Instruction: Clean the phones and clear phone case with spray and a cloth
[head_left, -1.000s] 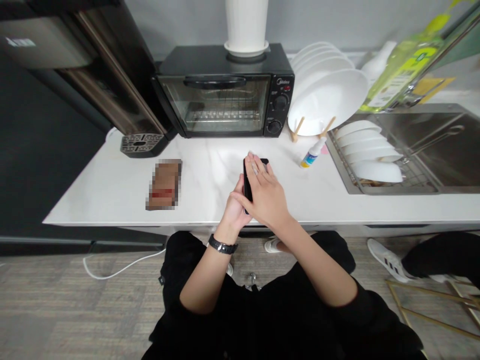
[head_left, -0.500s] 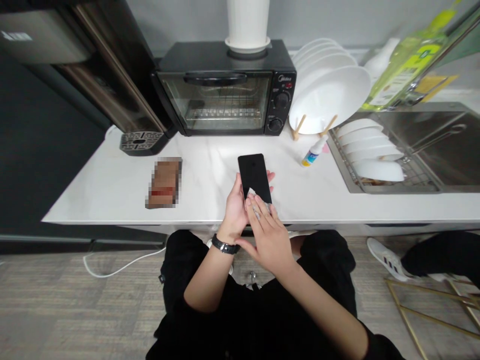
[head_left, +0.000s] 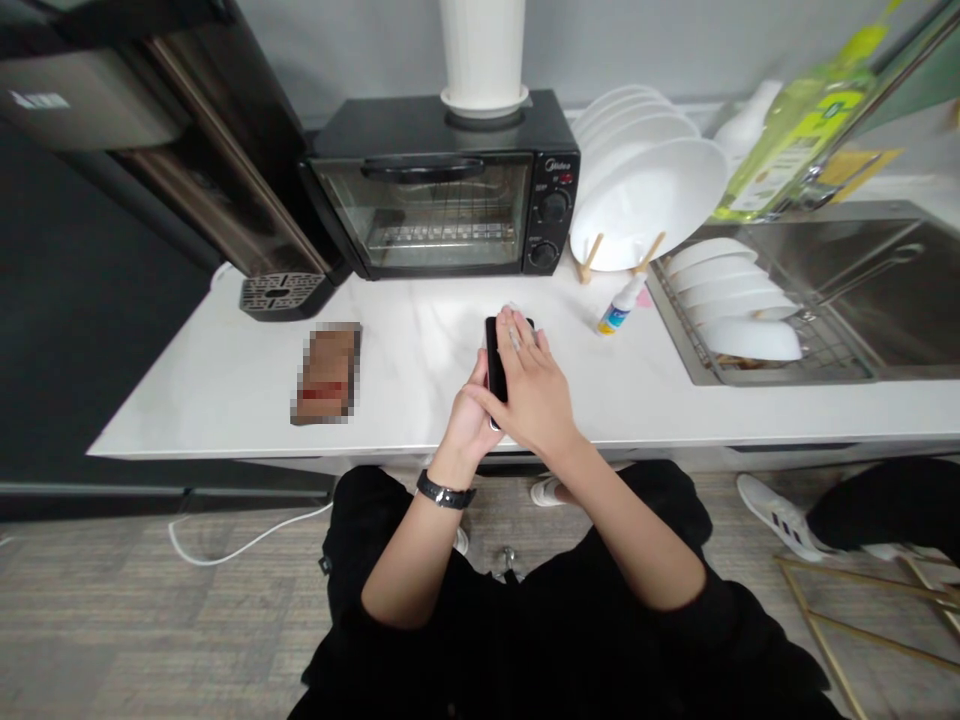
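Note:
A black smartphone (head_left: 495, 375) rests in my left hand (head_left: 466, 418), whose fingers wrap round it from below and behind. My right hand (head_left: 538, 395) lies over the phone's screen, fingers stretched toward the far end. Under those fingers is a crumpled white tissue (head_left: 514, 338), mostly covered and pressed to the glass. To the right, a small spray bottle (head_left: 616, 310) with a blue and yellow label stands on the white counter (head_left: 420, 360). A blurred-out brown rectangular item (head_left: 328, 375) lies to the left of my hands.
A black toaster oven (head_left: 442, 215) stands behind my hands, with a white pot (head_left: 484, 50) on top. At its right are racked white plates (head_left: 649, 200) and a sink (head_left: 862, 300) with bowls. A dispenser (head_left: 281, 292) stands at the left. Another person's shoe (head_left: 780, 515) shows at lower right.
My right hand has slid with the tissue from the phone's near end to its far end, covering more of the screen. The view has shifted slightly.

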